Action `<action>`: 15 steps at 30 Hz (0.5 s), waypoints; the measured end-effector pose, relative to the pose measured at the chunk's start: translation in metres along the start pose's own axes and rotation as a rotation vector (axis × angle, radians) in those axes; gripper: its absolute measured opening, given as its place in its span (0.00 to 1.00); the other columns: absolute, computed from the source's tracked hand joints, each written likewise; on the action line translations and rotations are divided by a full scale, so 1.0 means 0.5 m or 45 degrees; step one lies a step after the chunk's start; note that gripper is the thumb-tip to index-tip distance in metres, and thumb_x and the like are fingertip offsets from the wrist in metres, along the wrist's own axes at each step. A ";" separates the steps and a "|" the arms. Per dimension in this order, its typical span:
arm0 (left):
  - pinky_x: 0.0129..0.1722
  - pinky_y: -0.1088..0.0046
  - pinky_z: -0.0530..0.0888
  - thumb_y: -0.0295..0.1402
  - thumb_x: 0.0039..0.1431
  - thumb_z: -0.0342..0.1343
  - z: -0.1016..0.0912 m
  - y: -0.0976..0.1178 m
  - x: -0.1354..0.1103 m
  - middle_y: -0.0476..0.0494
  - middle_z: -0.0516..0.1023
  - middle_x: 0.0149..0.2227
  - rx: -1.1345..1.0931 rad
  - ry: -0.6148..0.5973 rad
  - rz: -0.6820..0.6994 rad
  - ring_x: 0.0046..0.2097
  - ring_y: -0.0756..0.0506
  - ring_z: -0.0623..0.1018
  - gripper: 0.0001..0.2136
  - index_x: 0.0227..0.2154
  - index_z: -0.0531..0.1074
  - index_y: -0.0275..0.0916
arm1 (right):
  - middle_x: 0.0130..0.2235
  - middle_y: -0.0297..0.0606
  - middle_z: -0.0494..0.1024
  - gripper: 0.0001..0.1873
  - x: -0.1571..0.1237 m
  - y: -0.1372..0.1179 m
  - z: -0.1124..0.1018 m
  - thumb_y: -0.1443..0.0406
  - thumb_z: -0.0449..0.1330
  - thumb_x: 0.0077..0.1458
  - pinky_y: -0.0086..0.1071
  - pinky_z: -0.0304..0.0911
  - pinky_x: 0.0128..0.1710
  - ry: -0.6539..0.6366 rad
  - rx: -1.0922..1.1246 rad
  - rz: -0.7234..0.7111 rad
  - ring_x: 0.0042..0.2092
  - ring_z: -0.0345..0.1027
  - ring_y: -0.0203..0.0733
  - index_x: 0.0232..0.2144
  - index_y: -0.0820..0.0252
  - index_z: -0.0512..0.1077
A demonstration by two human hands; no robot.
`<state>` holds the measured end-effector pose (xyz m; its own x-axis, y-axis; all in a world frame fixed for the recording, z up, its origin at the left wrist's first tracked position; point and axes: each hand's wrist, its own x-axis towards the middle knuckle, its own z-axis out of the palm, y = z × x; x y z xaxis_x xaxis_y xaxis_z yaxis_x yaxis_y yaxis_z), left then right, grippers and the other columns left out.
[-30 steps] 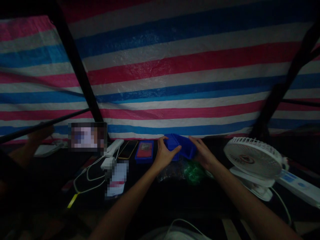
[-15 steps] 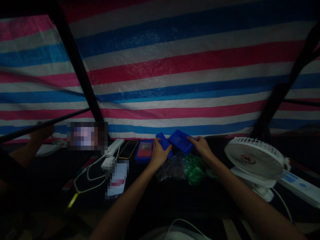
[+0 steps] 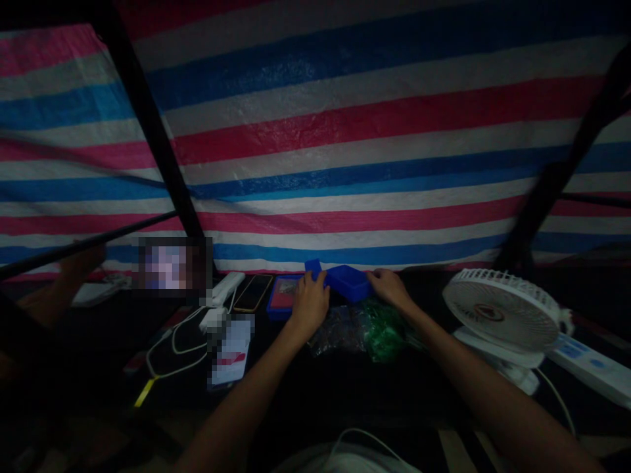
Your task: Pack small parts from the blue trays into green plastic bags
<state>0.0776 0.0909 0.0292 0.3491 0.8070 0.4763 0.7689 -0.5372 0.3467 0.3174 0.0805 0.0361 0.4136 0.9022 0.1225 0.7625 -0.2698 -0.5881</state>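
My left hand (image 3: 310,302) has its fingers closed over a small blue plastic box (image 3: 312,266), hiding most of it. To its right, a larger open blue tray (image 3: 351,282) sits low near the striped sheet. My right hand (image 3: 390,287) pinches the tray's right edge, its fingertips partly hidden. Left of my left hand is another blue tray (image 3: 279,315) with a reddish insert and a small clear packet on it. Just below the hands lie crumpled clear bags (image 3: 338,332) with dark contents and a green plastic bag (image 3: 383,334).
On the left are a phone (image 3: 253,293), a white power strip (image 3: 229,287) with cables, and a blurred-out phone-like object (image 3: 231,355). A white fan (image 3: 500,312) stands at right, beside a white box (image 3: 591,371). Another person's arm (image 3: 64,282) shows at far left. A striped sheet (image 3: 369,151) hangs behind.
My left hand has turned and covers more of the small blue box. The larger blue tray has come down slightly and sits flatter, with my right hand still at its edge.
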 end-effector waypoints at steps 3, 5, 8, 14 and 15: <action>0.61 0.52 0.71 0.33 0.72 0.53 -0.018 -0.002 0.003 0.30 0.70 0.60 0.086 -0.056 0.027 0.61 0.32 0.74 0.16 0.60 0.69 0.41 | 0.44 0.55 0.85 0.21 -0.007 -0.015 0.002 0.58 0.53 0.67 0.33 0.65 0.41 -0.048 -0.093 0.015 0.46 0.80 0.55 0.43 0.65 0.82; 0.58 0.55 0.73 0.34 0.73 0.53 -0.028 -0.006 0.004 0.31 0.70 0.59 0.128 -0.091 0.048 0.58 0.34 0.77 0.16 0.60 0.69 0.41 | 0.46 0.56 0.85 0.23 -0.011 -0.026 0.004 0.58 0.50 0.68 0.34 0.66 0.43 -0.072 -0.138 0.016 0.48 0.80 0.55 0.45 0.66 0.82; 0.54 0.60 0.76 0.35 0.74 0.52 -0.041 -0.014 0.005 0.34 0.70 0.59 0.178 -0.144 0.087 0.54 0.37 0.79 0.15 0.61 0.67 0.44 | 0.47 0.56 0.85 0.25 -0.012 -0.041 0.011 0.57 0.48 0.70 0.34 0.67 0.45 -0.105 -0.196 -0.017 0.49 0.81 0.55 0.46 0.65 0.83; 0.44 0.66 0.79 0.42 0.75 0.51 -0.060 -0.027 0.007 0.36 0.73 0.56 0.267 -0.203 0.142 0.48 0.38 0.83 0.17 0.60 0.66 0.44 | 0.48 0.60 0.84 0.26 -0.012 -0.059 0.038 0.56 0.49 0.70 0.37 0.68 0.51 -0.115 -0.345 -0.085 0.52 0.80 0.57 0.46 0.68 0.82; 0.44 0.67 0.78 0.43 0.75 0.50 -0.061 -0.029 0.007 0.36 0.73 0.56 0.286 -0.204 0.148 0.48 0.38 0.83 0.17 0.60 0.66 0.44 | 0.49 0.61 0.83 0.26 -0.013 -0.060 0.042 0.56 0.50 0.70 0.38 0.68 0.52 -0.111 -0.372 -0.086 0.52 0.79 0.58 0.47 0.68 0.82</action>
<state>0.0516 0.0940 0.0507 0.5083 0.7811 0.3626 0.8118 -0.5751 0.1008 0.2815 0.0896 0.0361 0.3225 0.9434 0.0770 0.9027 -0.2821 -0.3248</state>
